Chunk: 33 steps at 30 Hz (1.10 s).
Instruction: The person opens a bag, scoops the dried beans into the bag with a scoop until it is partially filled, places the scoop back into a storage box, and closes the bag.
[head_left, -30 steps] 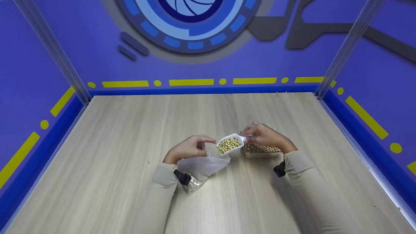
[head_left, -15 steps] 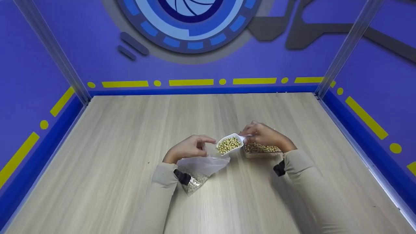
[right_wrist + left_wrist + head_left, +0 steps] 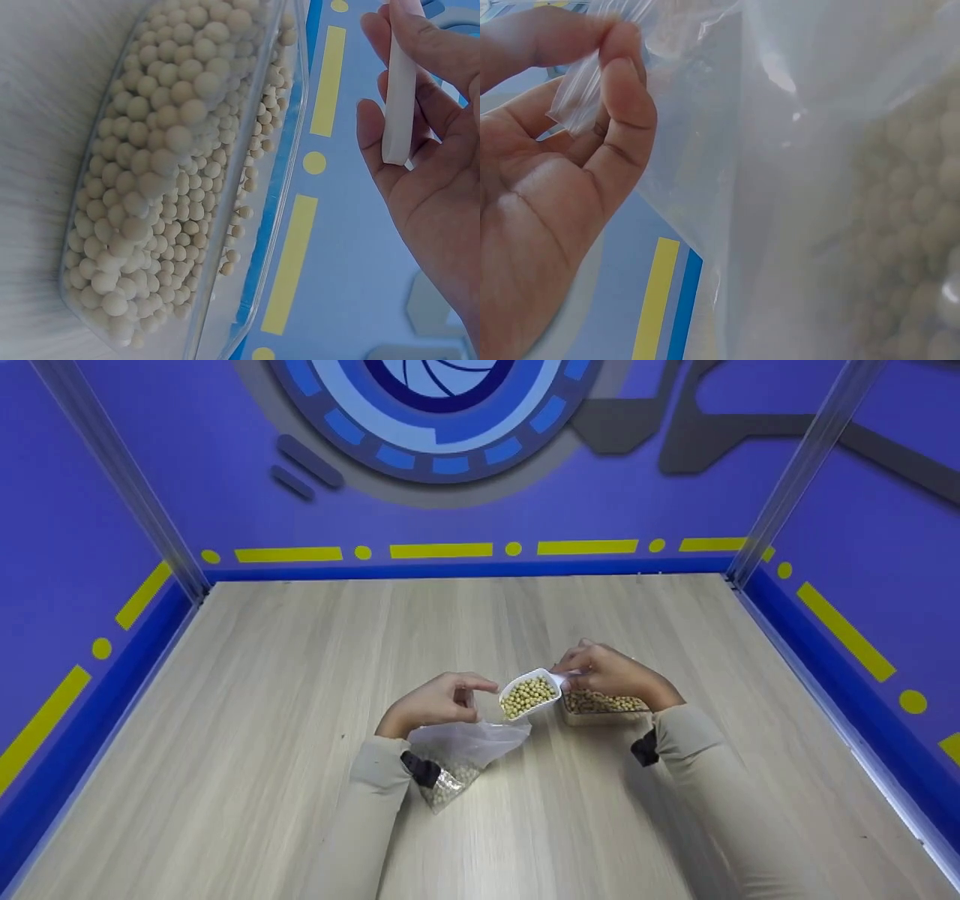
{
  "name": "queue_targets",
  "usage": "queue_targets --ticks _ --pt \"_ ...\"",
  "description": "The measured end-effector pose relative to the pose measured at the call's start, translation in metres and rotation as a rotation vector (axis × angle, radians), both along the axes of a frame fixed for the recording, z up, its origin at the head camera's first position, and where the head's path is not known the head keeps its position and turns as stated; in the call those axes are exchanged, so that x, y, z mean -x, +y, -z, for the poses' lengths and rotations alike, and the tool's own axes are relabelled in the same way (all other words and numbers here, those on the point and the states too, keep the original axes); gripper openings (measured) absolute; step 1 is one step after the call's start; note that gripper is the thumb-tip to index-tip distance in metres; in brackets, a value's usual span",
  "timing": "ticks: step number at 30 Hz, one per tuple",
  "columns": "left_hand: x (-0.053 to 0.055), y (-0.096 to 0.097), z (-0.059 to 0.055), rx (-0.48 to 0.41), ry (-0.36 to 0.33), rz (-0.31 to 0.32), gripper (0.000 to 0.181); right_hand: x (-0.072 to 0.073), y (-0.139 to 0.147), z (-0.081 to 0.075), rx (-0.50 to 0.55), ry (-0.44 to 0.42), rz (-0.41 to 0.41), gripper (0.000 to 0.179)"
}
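Observation:
My left hand [image 3: 435,703] pinches the top edge of a clear plastic bag [image 3: 472,742] between thumb and fingers, as the left wrist view confirms. Pale round beans [image 3: 915,232] fill the bag's lower part. In my right hand [image 3: 619,675] is the handle [image 3: 401,105] of a white scoop [image 3: 556,691], gripped between thumb and fingers. Yellowish beans [image 3: 529,695] lie in the scoop, whose front edge sits over the bag's mouth, close to the left fingertips. Beneath the right hand stands a clear container [image 3: 600,720] of the same beans [image 3: 142,172], partly hidden by that hand.
A light wood table [image 3: 300,660] carries the bag and the container. Blue panels [image 3: 450,525] with yellow markings enclose it at the back and both sides. Black straps [image 3: 421,769] circle the wrists.
The scoop's front edge dips slightly toward the bag, and the beans in it have shifted a little. Both hands and the bag stay nearly where they were.

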<state>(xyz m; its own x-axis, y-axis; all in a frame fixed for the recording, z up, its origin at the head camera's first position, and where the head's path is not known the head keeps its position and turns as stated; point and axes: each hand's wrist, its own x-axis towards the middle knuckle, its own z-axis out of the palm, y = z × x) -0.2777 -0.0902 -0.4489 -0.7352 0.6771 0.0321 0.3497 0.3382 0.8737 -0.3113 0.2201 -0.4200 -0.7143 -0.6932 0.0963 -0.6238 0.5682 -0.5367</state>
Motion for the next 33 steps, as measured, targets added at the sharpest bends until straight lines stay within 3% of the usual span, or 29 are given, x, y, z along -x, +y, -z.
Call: queue_targets --ticks 15,21,26,33 --pt "-0.0006 0.0008 -0.0010 -0.001 -0.034 0.008 0.050 -0.0007 -0.0015 -0.0016 -0.007 -0.001 -0.025 0.025" --pt "-0.0008 -0.0005 0.0002 -0.015 -0.016 0.027 0.051 -0.0006 -0.0026 -0.0031 -0.031 -0.008 -0.020 0.024" --pt "-0.0010 -0.0007 0.0002 -0.018 0.003 0.030 0.050 0.0000 -0.0035 -0.0047 -0.046 0.011 -0.036 0.025" --pt "0.0002 0.0007 0.0005 -0.002 -0.028 0.015 0.050 0.0012 -0.0041 -0.0045 -0.058 0.047 -0.052 0.024"
